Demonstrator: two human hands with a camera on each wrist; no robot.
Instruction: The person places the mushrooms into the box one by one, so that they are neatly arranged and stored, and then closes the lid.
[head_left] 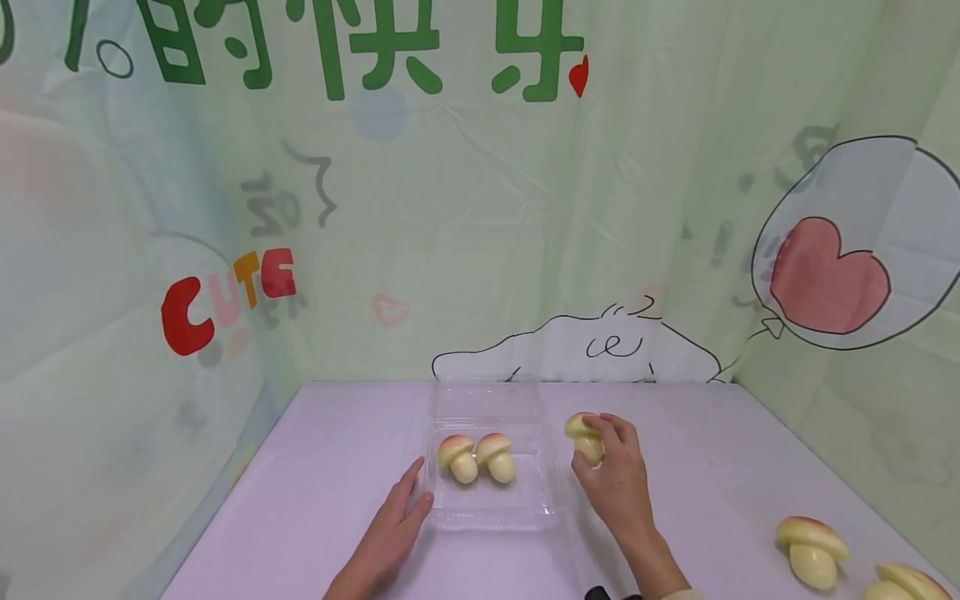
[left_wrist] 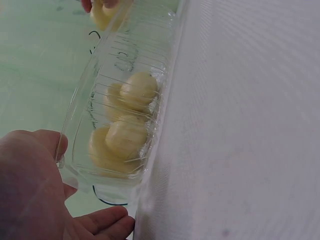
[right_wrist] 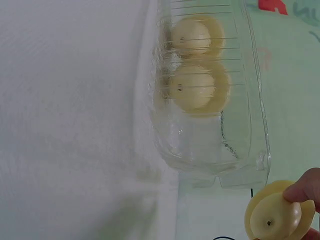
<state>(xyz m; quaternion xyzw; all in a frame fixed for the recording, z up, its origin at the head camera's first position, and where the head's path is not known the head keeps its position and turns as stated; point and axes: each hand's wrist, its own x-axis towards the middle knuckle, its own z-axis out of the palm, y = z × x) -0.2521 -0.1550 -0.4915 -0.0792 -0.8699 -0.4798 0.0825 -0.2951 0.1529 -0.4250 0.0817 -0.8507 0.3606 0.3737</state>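
Note:
In the head view a clear plastic clamshell box [head_left: 528,496] lies with its lid folded back. Two toy mushrooms stand side by side inside it, a left one [head_left: 458,458] and a right one [head_left: 496,457], cream with reddish cap tops. My left hand [head_left: 392,527] is at the box's left side, fingers extended; in the left wrist view its thumb [left_wrist: 61,145] meets the rim. Just right of the box, my right hand [head_left: 617,477] pinches a third toy mushroom [head_left: 583,437] between thumb and fingers. The right wrist view shows this mushroom's [right_wrist: 272,217] stem end, beyond the box wall.
Two more mushrooms, one whole [head_left: 812,550] and one cut off by the frame [head_left: 903,583], lie at the table's right front. A small black object [head_left: 597,593] shows at the bottom edge. Printed curtains [head_left: 480,208] stand behind and beside the pale table [head_left: 322,450].

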